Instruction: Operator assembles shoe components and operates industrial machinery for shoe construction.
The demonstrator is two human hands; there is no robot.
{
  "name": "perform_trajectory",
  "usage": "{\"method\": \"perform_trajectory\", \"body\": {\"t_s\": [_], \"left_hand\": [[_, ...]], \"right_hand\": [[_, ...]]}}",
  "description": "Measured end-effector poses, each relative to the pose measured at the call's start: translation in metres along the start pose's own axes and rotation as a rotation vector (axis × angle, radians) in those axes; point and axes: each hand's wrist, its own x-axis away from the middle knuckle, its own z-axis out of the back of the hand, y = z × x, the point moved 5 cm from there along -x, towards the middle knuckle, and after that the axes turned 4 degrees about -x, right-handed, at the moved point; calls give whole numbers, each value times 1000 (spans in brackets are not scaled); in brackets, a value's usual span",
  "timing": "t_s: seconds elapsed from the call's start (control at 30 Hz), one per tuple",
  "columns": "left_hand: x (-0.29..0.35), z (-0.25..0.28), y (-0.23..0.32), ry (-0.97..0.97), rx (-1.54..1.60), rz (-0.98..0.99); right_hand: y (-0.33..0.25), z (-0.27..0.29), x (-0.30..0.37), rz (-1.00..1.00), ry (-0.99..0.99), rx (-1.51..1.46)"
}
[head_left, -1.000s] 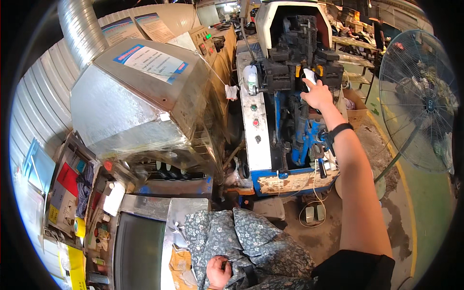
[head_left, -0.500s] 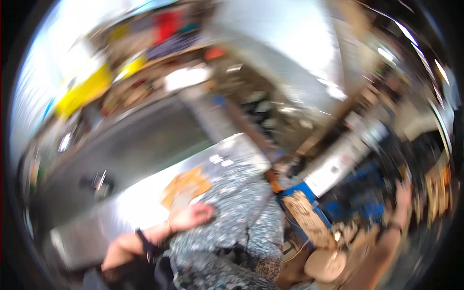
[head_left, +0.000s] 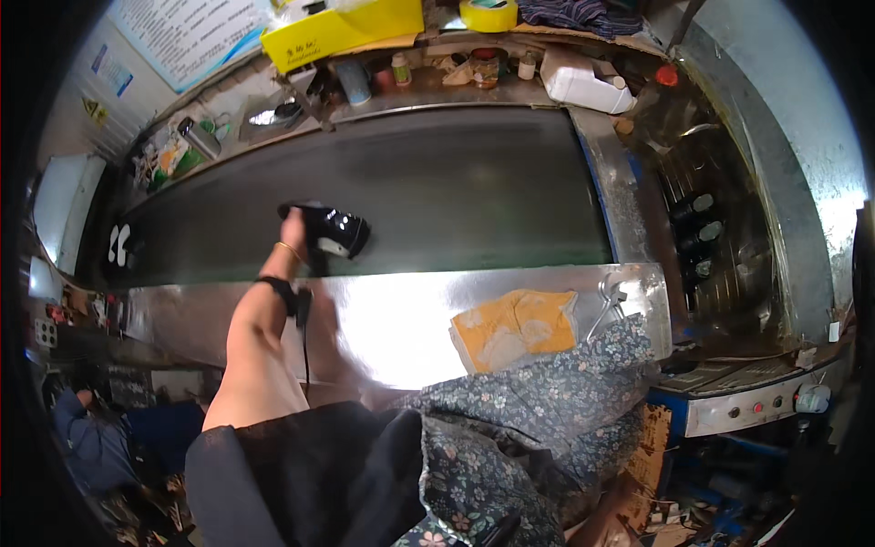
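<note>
Grasping glossy black shoe (head_left: 334, 231) with left hand (head_left: 293, 224) on dark conveyor belt (head_left: 456, 191), long axis crosswise, toe pointing right.

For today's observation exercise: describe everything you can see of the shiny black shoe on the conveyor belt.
The shoe is glossy black, like patent leather, catching bright highlights. It lies on the dark belt near its front edge, toe pointing right. The left hand grips its left end, hiding that part. Nothing else touches it.

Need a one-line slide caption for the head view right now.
Left hand grips a glossy black shoe on the dark conveyor belt.
</note>
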Motion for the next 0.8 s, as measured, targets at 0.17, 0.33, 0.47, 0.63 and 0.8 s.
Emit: {"method": "perform_trajectory", "body": {"t_s": [0.17,0.33,0.47,0.63,0.8], "left_hand": [[120,-93,-27,-240,-999,-525],[149,-175,-38,-465,-866,-701],[126,-229,-52,-366,-832,-501],[189,-269,-51,-855,-210,-23],[351,-248,-88,-1436,409,777]], "right_hand": [[27,-20,33,-181,161,-139],[34,52,-11,-365,289,-129],[-39,87,-55,-72,479,-380],[-137,78,-82,43,251,-878],[-203,120,-82,309,331,-1223]]}}
